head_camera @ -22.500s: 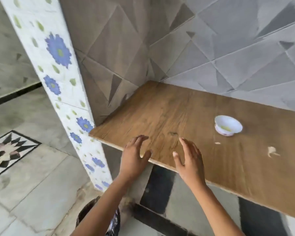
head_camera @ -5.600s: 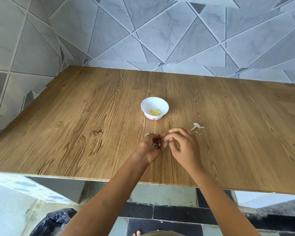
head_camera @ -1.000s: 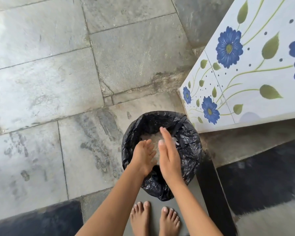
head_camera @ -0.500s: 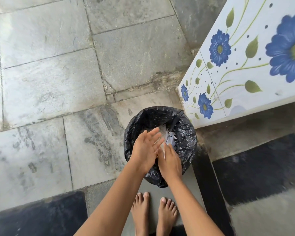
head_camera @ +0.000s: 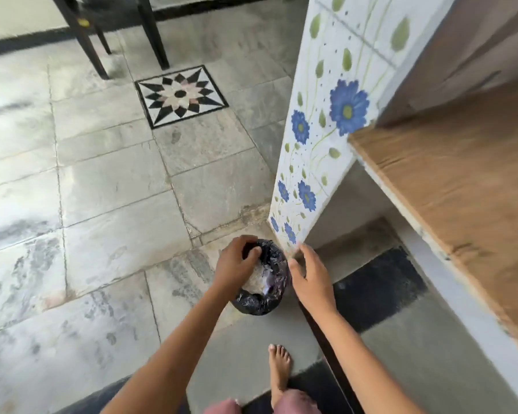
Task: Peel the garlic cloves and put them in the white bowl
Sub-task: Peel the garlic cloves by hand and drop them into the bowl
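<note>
Holds left hand point(head_camera: 237, 265) loosely curled above the bin point(head_camera: 260, 300), gripping nothing visible; spreads right hand point(head_camera: 311, 282) with relaxed fingers just beside it.

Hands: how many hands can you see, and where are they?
2. The left hand is over the black bin bag, fingers curled. The right hand is beside the bag, fingers spread, near the flowered pillar. No others show.
</note>
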{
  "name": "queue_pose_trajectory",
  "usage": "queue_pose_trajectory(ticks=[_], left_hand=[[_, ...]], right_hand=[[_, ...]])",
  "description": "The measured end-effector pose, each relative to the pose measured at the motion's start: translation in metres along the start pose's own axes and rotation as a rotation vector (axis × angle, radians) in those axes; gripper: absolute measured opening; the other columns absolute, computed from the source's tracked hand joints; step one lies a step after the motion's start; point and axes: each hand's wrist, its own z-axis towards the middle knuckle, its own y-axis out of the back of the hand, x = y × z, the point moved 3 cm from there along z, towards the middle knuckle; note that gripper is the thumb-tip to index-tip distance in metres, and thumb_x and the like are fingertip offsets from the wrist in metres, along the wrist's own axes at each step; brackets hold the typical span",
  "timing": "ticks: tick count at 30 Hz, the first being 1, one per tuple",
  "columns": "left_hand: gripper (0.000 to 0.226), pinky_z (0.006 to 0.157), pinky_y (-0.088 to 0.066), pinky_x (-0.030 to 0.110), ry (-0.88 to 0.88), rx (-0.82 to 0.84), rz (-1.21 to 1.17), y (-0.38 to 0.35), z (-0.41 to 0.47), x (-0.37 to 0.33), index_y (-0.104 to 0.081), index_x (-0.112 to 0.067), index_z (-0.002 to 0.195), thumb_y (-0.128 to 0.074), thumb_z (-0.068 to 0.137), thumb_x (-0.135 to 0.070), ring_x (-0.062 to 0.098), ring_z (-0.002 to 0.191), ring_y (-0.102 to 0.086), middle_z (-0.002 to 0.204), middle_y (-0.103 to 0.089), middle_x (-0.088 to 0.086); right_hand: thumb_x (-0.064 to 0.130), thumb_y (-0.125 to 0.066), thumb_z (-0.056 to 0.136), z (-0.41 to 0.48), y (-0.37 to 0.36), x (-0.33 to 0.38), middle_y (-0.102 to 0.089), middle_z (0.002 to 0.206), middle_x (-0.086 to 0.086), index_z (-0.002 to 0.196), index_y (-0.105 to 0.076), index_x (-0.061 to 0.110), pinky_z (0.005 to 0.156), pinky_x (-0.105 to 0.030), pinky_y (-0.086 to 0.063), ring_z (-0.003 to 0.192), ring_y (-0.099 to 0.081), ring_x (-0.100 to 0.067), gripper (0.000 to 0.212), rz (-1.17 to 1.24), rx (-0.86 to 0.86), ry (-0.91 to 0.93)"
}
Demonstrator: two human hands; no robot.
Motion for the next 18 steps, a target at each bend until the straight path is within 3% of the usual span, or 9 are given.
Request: queue_pose_trajectory(ticks=[3,7,11,18], left_hand=[[0.03,0.083,-0.034,0.017,-0.251,0.005,0.092,0.021,-0.052,-0.059,-0.06,-0.015,0.121,-0.058,0.092,-0.023,0.017,0.111,-0.057,0.125,-0.059,0.0],[0.046,0.089,-0.038,0.024,-0.514,0.061,0.112,0.02,-0.113,-0.113,-0.056,-0.016,0.126,-0.053,0.086,-0.039,0.019,0.115,-0.055,0.126,-0.06,0.001],[0.04,0.097,-0.037,0.03,-0.721,0.167,0.182,-0.012,-0.163,-0.161,-0.052,-0.015,0.129,-0.057,0.092,-0.029,0.021,0.12,-0.05,0.13,-0.055,0.003],[0.039,0.082,-0.04,0.028,-1.002,0.417,0.248,-0.113,-0.238,-0.248,-0.051,-0.019,0.129,-0.058,0.092,-0.028,0.027,0.105,-0.059,0.124,-0.06,0.005]], right_hand=[[0.018,-0.053,0.095,-0.065,0.057,0.035,-0.049,0.139,-0.006,0.137,-0.044,0.008,0.096,-0.004,-0.022,0.128,-0.043,-0.019,0.044,-0.015,-0.19,0.079],[0.025,-0.053,0.095,-0.148,0.117,0.046,-0.048,0.141,-0.002,0.138,-0.044,0.011,0.099,-0.011,-0.026,0.129,-0.043,-0.016,0.046,-0.011,-0.489,0.11],[0.023,-0.054,0.095,-0.219,0.154,0.031,-0.05,0.138,-0.006,0.136,-0.046,0.01,0.096,-0.011,-0.026,0.128,-0.046,-0.021,0.044,0.063,-0.724,-0.039],[0.029,-0.057,0.089,-0.312,0.242,-0.017,-0.06,0.125,-0.015,0.128,-0.054,0.004,0.091,-0.023,-0.038,0.113,-0.058,-0.031,0.046,-0.069,-1.049,-0.197]])
